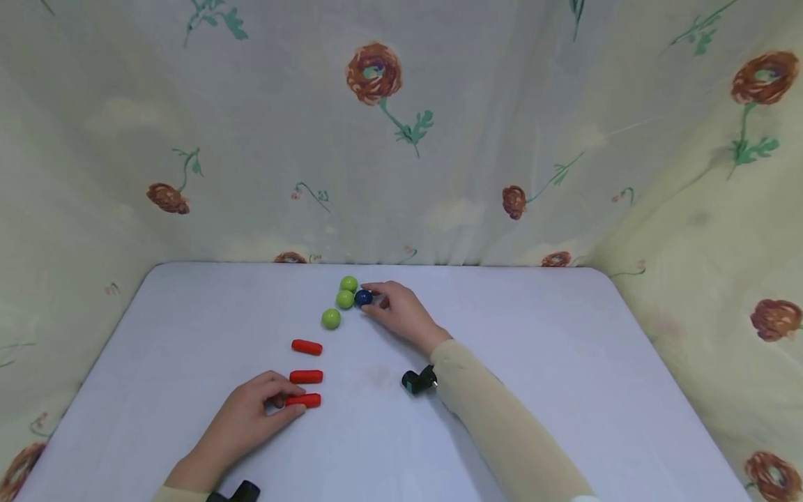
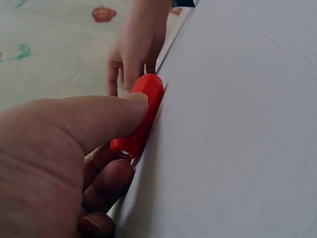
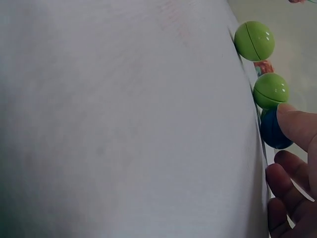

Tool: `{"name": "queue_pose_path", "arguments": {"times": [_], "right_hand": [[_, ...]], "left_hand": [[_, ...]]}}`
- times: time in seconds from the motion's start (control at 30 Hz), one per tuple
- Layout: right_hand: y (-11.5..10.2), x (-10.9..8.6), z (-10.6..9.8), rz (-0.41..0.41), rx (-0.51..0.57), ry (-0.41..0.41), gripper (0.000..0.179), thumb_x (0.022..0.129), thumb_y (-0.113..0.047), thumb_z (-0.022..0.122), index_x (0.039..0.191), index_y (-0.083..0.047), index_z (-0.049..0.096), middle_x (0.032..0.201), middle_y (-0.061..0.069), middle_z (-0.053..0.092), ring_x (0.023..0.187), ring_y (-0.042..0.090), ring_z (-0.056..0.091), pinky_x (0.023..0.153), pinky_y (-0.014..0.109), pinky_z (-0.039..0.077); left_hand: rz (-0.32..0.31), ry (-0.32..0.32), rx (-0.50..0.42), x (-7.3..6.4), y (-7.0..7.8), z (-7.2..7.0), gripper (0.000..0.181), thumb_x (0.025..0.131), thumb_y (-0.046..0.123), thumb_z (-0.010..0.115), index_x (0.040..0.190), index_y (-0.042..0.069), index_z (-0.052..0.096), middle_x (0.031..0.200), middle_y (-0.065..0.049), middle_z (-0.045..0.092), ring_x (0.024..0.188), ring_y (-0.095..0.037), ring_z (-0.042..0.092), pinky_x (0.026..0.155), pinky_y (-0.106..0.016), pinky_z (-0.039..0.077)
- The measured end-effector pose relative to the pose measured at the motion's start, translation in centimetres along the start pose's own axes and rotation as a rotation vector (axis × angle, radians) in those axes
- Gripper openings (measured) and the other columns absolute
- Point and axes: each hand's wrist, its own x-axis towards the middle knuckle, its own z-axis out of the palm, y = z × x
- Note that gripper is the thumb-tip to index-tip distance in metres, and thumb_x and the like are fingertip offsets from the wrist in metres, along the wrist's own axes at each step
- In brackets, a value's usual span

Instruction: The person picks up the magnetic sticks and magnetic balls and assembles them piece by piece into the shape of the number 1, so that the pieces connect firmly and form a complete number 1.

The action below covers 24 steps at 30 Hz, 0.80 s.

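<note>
Near the front of the table my left hand point(image 1: 251, 415) pinches a red ribbed cylinder point(image 2: 141, 116) between thumb and fingers. It has a hole in one end and lies along the tabletop. Two more red cylinders, a middle one point(image 1: 306, 376) and a far one point(image 1: 307, 346), lie beyond it in a rough column. Farther back, my right hand point(image 1: 401, 314) holds a dark blue ball point(image 1: 363, 298) between thumb and fingers. Beside that ball are green balls point(image 1: 345, 299), point(image 3: 271, 90); another green ball point(image 1: 348, 283) lies behind, and a third point(image 1: 331, 318) stands apart, nearer the cylinders.
The white table point(image 1: 533, 335) has its back edge against a flower-printed curtain point(image 1: 439, 174), which also hangs along both sides. A black wrist camera point(image 1: 419, 380) hangs under my right forearm, and another point(image 1: 241, 492) sits at my left wrist.
</note>
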Motion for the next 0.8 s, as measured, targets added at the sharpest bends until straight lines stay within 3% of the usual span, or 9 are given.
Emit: {"name": "queue_pose_path", "arguments": {"times": [0.43,0.8], "right_hand": [[-0.4,0.6,0.8,0.03,-0.055,0.035,0.046,0.091,-0.037,0.072,0.132,-0.019,0.063,0.111,-0.004,0.065,0.082,0.009,0.056,0.074,0.027,0.048],[0.2,-2.2,-1.4,0.118,0.152,0.072,0.043,0.092,-0.038,0.071,0.131,-0.025,0.06,0.111,-0.007,0.066,0.096,0.006,0.062,0.085,0.03,0.051]], "left_hand": [[0.02,0.001,0.0,-0.2,-0.3,-0.1,0.022,0.078,0.025,0.086,0.096,0.031,0.074,0.087,0.015,0.058,0.079,-0.008,0.053,0.069,-0.025,0.049],[0.01,0.008,0.002,-0.2,-0.1,0.0,0.023,0.078,0.024,0.086,0.098,0.029,0.075,0.089,0.014,0.059,0.08,-0.008,0.054,0.07,-0.025,0.05]]}}
